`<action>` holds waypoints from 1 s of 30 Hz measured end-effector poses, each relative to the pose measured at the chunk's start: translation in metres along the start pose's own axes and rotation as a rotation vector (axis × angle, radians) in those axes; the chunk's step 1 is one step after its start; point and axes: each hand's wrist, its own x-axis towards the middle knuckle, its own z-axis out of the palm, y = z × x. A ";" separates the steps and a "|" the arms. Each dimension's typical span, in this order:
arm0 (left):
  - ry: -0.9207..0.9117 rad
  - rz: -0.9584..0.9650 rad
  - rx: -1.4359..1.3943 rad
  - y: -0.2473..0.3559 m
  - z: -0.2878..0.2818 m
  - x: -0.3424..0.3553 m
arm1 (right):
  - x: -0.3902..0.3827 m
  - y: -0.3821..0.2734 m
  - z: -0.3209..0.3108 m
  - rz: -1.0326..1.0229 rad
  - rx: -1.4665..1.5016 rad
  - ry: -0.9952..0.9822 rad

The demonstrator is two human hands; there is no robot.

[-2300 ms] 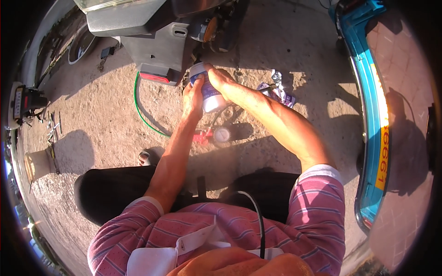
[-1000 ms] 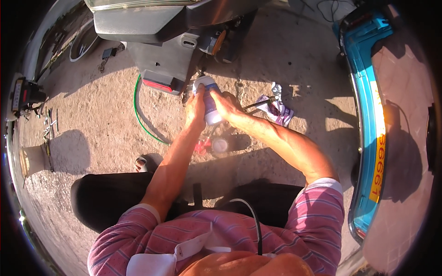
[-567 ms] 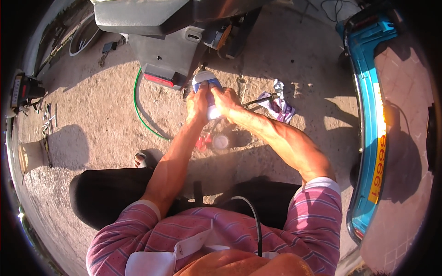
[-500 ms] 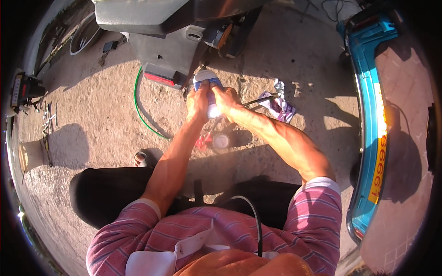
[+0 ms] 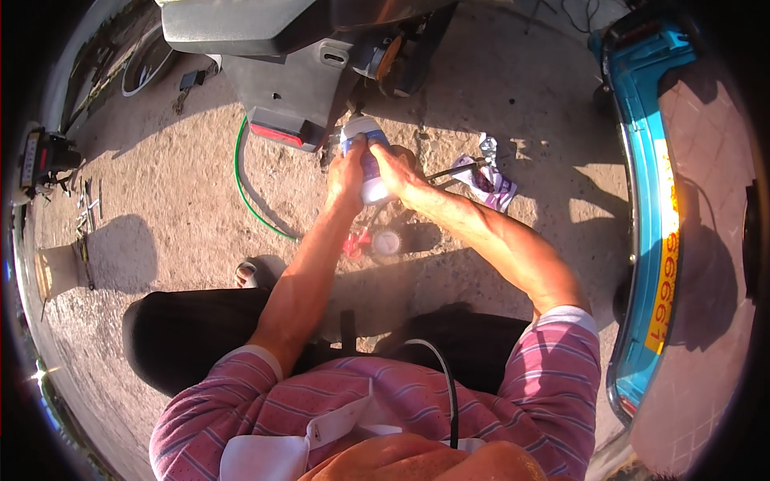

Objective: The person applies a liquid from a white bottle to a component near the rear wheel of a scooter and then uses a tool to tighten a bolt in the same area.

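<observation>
A white plastic bottle with a blue-purple label (image 5: 370,162) is gripped between both my hands, tilted slightly, just below the rear of a grey motor scooter (image 5: 285,80). My left hand (image 5: 346,176) wraps its left side and my right hand (image 5: 395,170) its right, thumbs pressed close together on its front. The bottle's far end points at the scooter's underside, beside the red reflector (image 5: 277,133). Beneath my wrists, a round pressure gauge (image 5: 387,242) and a red fitting (image 5: 355,244) lie on the ground. What the bottle's tip touches cannot be made out.
A green hose (image 5: 241,180) curves over the rough concrete at left. A torn purple-white packet (image 5: 491,184) lies right of my hands, by a black hose (image 5: 459,169). Scattered tools (image 5: 86,204) are far left. A blue vehicle panel with a yellow plate (image 5: 664,272) stands at right.
My hands keep hold of the bottle, which sits very slightly farther right in the picture. The whole view has shifted a little; nothing was let go.
</observation>
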 end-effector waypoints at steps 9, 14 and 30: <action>-0.018 -0.057 -0.079 0.006 -0.019 0.020 | -0.019 -0.035 0.020 0.148 -0.079 0.120; 0.016 0.048 -0.058 0.017 -0.017 0.003 | -0.033 -0.054 0.020 0.145 0.018 0.052; 0.032 0.091 0.074 -0.005 -0.024 0.025 | 0.014 -0.038 0.015 -0.005 0.204 -0.054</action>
